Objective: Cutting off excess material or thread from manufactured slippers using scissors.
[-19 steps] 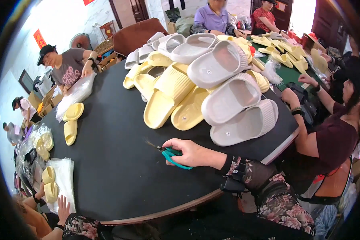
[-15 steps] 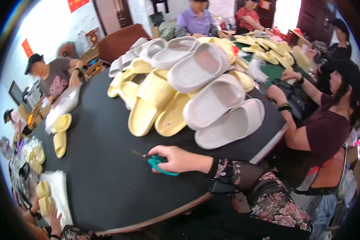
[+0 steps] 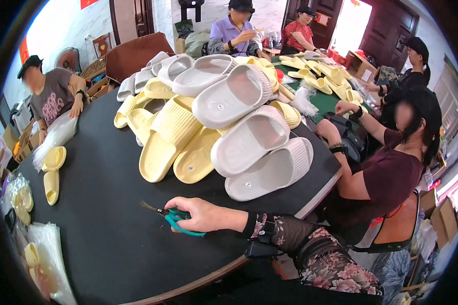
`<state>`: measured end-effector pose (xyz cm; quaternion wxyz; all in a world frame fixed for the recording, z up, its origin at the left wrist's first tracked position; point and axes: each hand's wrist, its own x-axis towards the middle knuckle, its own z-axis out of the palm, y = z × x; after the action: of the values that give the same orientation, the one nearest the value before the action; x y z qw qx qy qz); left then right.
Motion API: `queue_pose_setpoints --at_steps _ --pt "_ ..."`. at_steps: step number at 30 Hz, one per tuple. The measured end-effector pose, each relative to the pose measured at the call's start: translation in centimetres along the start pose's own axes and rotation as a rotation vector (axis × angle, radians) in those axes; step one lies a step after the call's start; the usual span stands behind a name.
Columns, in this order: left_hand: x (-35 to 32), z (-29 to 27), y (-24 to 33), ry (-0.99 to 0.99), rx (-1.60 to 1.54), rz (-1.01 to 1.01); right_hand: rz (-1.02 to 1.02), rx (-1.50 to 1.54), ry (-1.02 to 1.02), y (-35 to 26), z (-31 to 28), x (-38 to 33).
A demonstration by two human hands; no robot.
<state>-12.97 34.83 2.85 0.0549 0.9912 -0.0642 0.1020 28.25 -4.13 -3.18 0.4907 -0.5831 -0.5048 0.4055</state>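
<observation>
Above the black tabletop [image 3: 102, 213], my right hand [image 3: 198, 213] is closed around scissors [image 3: 174, 218] with teal handles. Their narrow dark blades point left. Just beyond that hand rises a heap of slippers, with a grey slipper [image 3: 239, 183] and a yellow slipper [image 3: 160, 152] at its near side. My left hand [image 3: 45, 282] is a smeared shape at the lower left rim, close to a yellow slipper [image 3: 32, 254]; its fingers cannot be made out. Clear plastic bags [image 3: 51, 249] lie beside it.
Two yellow slippers [image 3: 51, 188] lie at the table's left edge, near a wrapped pair [image 3: 23, 203]. A person in a maroon shirt [image 3: 376, 178] sits close on the right. Another person [image 3: 56, 96] handles clear plastic at the left. More slippers cover a green tabletop [image 3: 325, 99] behind.
The view has swung to the right, so the table and slippers appear further left. My right hand keeps hold of the scissors. My left hand has become blurred near the rim.
</observation>
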Motion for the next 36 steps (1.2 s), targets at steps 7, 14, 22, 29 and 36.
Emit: queue_pose_setpoints --at_steps 7,14,22,29,36 --pt "-3.5 2.9 -1.8 -0.103 0.007 -0.058 -0.005 -0.004 -0.010 -0.5 0.1 0.0" --pt "-5.1 3.0 -4.2 -0.209 0.072 -0.092 -0.001 0.008 -0.004 0.2 0.1 0.0" --pt "-5.4 2.8 -6.8 -0.330 0.148 -0.115 0.012 0.013 -0.037 -0.3 0.1 0.1" --pt "-9.0 -0.5 -5.9 -0.478 0.227 -0.202 -0.004 -0.018 0.013 0.4 0.0 -0.2" --pt "-14.5 -1.5 -3.6 -0.616 0.264 -0.319 -0.010 -0.007 -0.024 0.3 0.1 0.2"
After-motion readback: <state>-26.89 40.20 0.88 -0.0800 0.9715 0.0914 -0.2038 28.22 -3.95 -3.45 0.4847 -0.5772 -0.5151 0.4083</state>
